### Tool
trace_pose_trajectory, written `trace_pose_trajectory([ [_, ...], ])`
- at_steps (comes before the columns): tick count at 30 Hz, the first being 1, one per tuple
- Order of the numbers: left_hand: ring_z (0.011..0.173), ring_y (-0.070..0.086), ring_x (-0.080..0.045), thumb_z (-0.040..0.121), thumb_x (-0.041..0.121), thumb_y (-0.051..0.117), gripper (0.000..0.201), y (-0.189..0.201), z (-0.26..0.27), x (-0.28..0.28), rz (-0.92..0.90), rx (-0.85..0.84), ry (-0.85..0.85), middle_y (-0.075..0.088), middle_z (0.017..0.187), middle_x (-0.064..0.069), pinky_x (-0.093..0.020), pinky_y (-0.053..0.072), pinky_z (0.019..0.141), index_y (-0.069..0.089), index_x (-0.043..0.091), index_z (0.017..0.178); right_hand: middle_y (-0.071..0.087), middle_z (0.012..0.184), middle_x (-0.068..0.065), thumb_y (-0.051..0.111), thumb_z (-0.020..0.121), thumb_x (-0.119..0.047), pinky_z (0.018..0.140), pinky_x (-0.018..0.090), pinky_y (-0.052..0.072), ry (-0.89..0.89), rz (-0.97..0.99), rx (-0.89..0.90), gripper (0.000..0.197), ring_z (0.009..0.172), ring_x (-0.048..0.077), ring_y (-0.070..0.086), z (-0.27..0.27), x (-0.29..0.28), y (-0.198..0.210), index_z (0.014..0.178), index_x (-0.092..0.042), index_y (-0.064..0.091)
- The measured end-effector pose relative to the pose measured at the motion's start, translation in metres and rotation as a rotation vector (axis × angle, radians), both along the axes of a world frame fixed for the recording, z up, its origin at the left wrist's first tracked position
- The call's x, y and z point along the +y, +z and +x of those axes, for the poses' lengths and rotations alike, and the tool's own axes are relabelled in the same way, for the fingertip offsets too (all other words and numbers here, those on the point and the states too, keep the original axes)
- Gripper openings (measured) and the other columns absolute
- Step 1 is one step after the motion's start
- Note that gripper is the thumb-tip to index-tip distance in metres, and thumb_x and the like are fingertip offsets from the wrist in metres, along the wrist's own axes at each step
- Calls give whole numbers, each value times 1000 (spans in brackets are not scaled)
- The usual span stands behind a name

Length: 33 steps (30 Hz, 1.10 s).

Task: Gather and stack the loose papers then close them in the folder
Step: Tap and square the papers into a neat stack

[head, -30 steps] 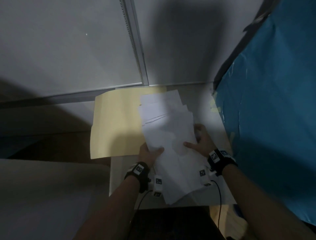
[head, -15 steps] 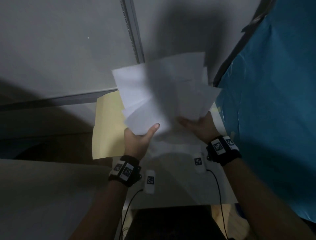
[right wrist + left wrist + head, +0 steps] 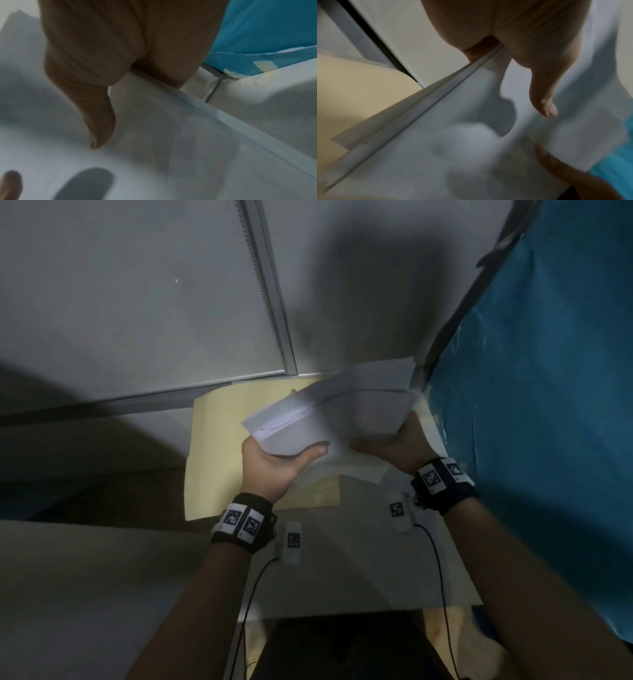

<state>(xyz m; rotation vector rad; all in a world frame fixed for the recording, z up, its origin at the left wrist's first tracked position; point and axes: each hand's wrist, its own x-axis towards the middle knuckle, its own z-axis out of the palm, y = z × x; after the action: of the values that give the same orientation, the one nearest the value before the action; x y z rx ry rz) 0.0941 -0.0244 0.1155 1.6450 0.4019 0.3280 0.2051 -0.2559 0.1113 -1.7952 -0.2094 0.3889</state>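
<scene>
Both hands hold a sheaf of white papers (image 3: 335,412) tilted above the table. My left hand (image 3: 274,463) grips its near left corner, thumb on top and fingers hidden beneath. My right hand (image 3: 394,443) grips the near right side the same way. In the left wrist view the left thumb lies on the papers (image 3: 471,155); in the right wrist view the right thumb lies on the papers (image 3: 171,142). The open cream folder (image 3: 219,446) lies flat on the white table (image 3: 359,570), below and to the left of the sheaf. A lower sheet hangs down at the near edge.
A blue sheet (image 3: 541,422) hangs along the right side, close to my right hand. Grey wall panels with a metal strip (image 3: 270,302) rise behind the table. The table's near edge (image 3: 342,613) runs just in front of my forearms.
The papers were lifted off the table, fanned upright half a second ago, and now lie lower and more gathered into one sheaf between both hands.
</scene>
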Motion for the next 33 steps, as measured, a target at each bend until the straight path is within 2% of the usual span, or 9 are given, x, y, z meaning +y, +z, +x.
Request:
trace_pose_trajectory([
  [3, 101, 81, -4, 68, 2, 103, 51, -29, -6, -2, 18, 98, -11, 85, 102, 14, -27, 66, 88, 78, 16, 110, 71, 113, -3, 102, 59, -25, 90, 40, 61, 21, -58, 41, 60, 107, 8, 67, -2, 3, -18, 106, -30, 65],
  [7, 88, 77, 5, 75, 14, 101, 37, -54, -13, -8, -6, 232, 53, 82, 94, 19, -18, 62, 77, 76, 27, 100, 66, 107, -14, 98, 66, -19, 83, 21, 60, 44, -85, 66, 54, 90, -21, 61, -15, 10, -24, 102, -34, 61],
  [10, 84, 78, 2, 83, 15, 96, 25, -52, -10, -16, -28, 190, 145, 82, 87, 23, -10, 58, 73, 76, 26, 95, 76, 99, -3, 93, 74, -29, 77, 29, 64, -14, -87, 35, 30, 85, -11, 70, -25, 14, -19, 94, -26, 71],
  [13, 88, 78, 6, 79, 8, 98, 31, -47, -11, -19, -42, 156, 132, 82, 92, 17, -12, 59, 75, 76, 22, 95, 77, 98, -5, 97, 67, -36, 73, 24, 63, -73, -90, 12, 36, 89, -2, 73, -32, 6, -22, 89, -28, 70],
  [18, 98, 82, -8, 67, 8, 105, 46, -41, -14, -6, -8, 133, 71, 86, 102, 4, -27, 66, 82, 81, 8, 105, 64, 92, -24, 100, 60, -33, 59, -1, 47, -72, -152, 83, 51, 73, -29, 58, -28, -8, -25, 92, -37, 60],
  [22, 93, 78, 3, 67, 10, 105, 47, -35, 2, -10, -23, 160, 57, 82, 105, 4, -18, 63, 79, 77, 20, 103, 64, 102, -25, 97, 68, -29, 66, -2, 47, -27, -112, 61, 51, 82, -28, 59, -26, -1, -23, 105, -35, 62],
  [25, 96, 81, -9, 70, 15, 104, 46, -38, 6, -16, -82, 165, 131, 83, 105, -2, -18, 62, 76, 79, 12, 108, 72, 98, -15, 95, 73, -23, 68, 10, 57, -90, -9, 39, 35, 83, -15, 69, -25, 3, -22, 92, -32, 67],
  [30, 79, 77, -18, 61, 32, 108, 48, -64, -15, -19, -33, 329, 131, 85, 93, -7, -50, 68, 72, 81, 4, 90, 74, 105, -5, 96, 64, -42, 78, 20, 61, -80, -109, 86, 55, 97, 2, 72, -36, 5, -52, 108, -20, 70],
  [33, 79, 77, -15, 65, 30, 106, 43, -66, -18, -22, -46, 331, 175, 84, 93, -3, -41, 69, 76, 81, 7, 91, 75, 104, -2, 94, 70, -36, 81, 22, 61, -101, -91, 101, 48, 97, 6, 73, -38, 6, -54, 107, -17, 71],
])
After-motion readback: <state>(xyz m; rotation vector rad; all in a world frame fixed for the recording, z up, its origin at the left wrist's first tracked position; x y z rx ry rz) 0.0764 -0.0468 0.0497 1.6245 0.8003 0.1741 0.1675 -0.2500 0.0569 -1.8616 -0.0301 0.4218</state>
